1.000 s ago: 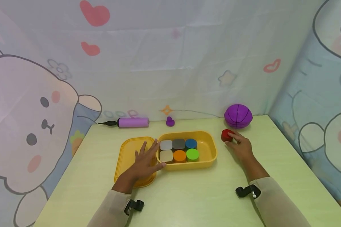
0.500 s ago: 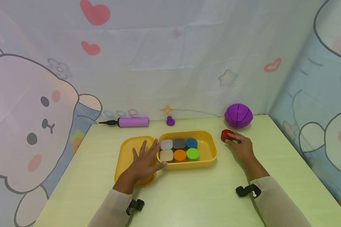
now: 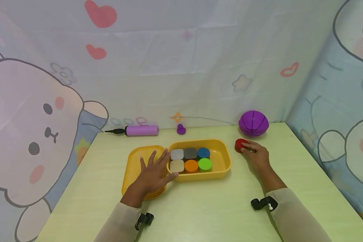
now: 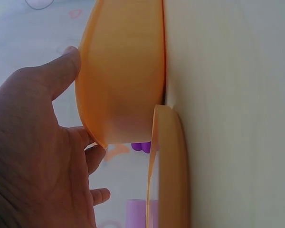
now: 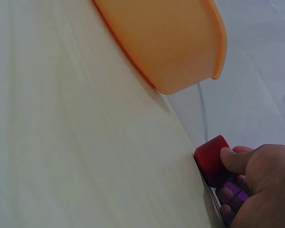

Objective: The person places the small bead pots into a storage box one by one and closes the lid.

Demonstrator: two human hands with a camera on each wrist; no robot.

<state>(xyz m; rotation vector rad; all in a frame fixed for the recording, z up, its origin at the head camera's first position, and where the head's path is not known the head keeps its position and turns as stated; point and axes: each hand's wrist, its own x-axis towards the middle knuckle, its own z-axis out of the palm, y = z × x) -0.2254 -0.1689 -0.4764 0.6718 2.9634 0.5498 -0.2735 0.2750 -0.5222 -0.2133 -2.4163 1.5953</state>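
My right hand (image 3: 257, 156) pinches a small red round pot (image 3: 240, 145) between thumb and fingers, to the right of the yellow box (image 3: 220, 175). In the right wrist view the red pot (image 5: 211, 161) sits close over the tabletop. The left hand (image 3: 151, 176) has its fingers spread at the box's left end. Its thumb touches the front rim and its index finger the far left corner, as the left wrist view shows. Inside the box stand several small pots: light grey, dark grey (image 3: 190, 153), blue (image 3: 203, 153), beige, orange (image 3: 191, 166) and green (image 3: 205, 165).
The yellow lid (image 3: 133, 171) lies under the left hand, against the box's left end. Along the back stand a lilac hand pump (image 3: 142, 130), a small purple knobbed toy (image 3: 181, 129) and a purple ball (image 3: 253, 123). A patterned cloth hangs behind the table.
The red pot has shifted very slightly toward the person, still in the right hand's fingers. The left hand stays at the box's end, its fingers a little more spread.
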